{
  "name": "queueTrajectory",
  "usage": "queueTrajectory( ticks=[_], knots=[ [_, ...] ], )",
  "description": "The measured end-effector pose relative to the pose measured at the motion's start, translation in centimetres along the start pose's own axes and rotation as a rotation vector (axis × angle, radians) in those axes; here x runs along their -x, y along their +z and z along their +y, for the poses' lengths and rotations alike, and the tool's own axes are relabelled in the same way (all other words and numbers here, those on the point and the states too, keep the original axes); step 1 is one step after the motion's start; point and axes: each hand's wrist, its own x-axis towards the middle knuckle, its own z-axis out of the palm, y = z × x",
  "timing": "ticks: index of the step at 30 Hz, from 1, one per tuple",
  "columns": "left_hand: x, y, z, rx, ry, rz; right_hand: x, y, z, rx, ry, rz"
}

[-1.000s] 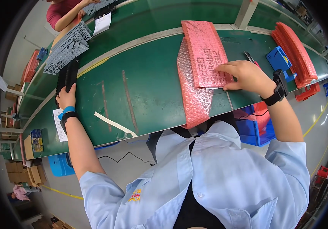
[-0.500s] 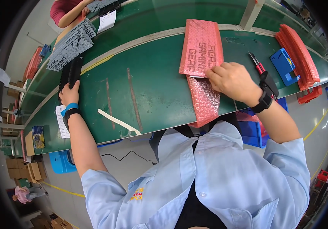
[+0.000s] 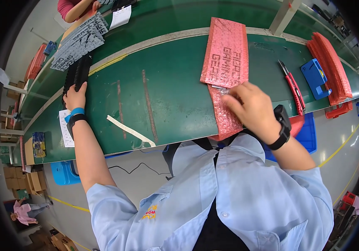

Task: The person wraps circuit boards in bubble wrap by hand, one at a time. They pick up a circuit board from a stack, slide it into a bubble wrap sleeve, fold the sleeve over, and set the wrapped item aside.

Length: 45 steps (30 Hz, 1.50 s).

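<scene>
My left hand point(image 3: 75, 95) reaches far left and grips the near end of a black keyboard point(image 3: 77, 73) lying on the green belt point(image 3: 162, 104). My right hand point(image 3: 249, 109) pinches the near, open end of a long pink bubble-wrap bag point(image 3: 226, 54) that lies lengthwise on the belt. The bag's near flap point(image 3: 225, 113) runs under my fingers to the belt's front edge. A black watch sits on my right wrist and a blue and a black band on my left.
A red-handled cutter point(image 3: 291, 86) and a blue tape dispenser point(image 3: 315, 78) lie right of the bag, with a stack of pink bags point(image 3: 332, 67) beyond. Grey printed sleeves point(image 3: 77, 42) are piled at far left near another person's arm point(image 3: 75, 9). A white strip point(image 3: 130, 131) lies on the belt.
The pink bag has slid left and swung straighter, away from me, with my right hand shifting down to its near end. My left hand stays on the black keyboard.
</scene>
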Motion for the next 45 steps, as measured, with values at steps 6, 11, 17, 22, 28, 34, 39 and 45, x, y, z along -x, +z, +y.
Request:
queueTrajectory(
  ticks=[6, 11, 17, 22, 28, 34, 39, 45],
  knots=[
    [0.1, 0.1, 0.0, 0.003, 0.004, -0.009, 0.4, 2.2, -2.5, 0.033, 0.01, 0.016],
    [0.1, 0.0, 0.0, -0.001, 0.006, -0.011, 0.2, 1.8, -4.0, -0.426, 0.229, -0.082],
    [0.3, -0.3, 0.4, -0.004, 0.0, -0.014, 0.3, 4.2, -4.5, -0.578, -0.058, -0.018],
    [0.7, -0.9, 0.4, 0.025, -0.009, 0.015, -0.1, 4.8, -5.3, -0.241, -0.297, -0.071],
    [1.4, -0.7, 0.9, -0.005, 0.017, 0.05, -0.1, 4.8, -5.0, -0.276, -0.331, -0.017],
    [1.8, -1.1, 0.9, 0.028, 0.015, 0.044, 0.3, 3.9, -5.1, -0.268, -0.04, -0.057],
    [2.0, -1.2, 1.6, 0.035, -0.001, 0.05, -0.3, 4.2, -4.9, -0.348, -0.087, 0.03],
    [2.0, -0.9, 1.4, 0.043, -0.01, 0.034, -0.9, 4.1, -5.7, -0.32, -0.278, -0.066]
  ],
)
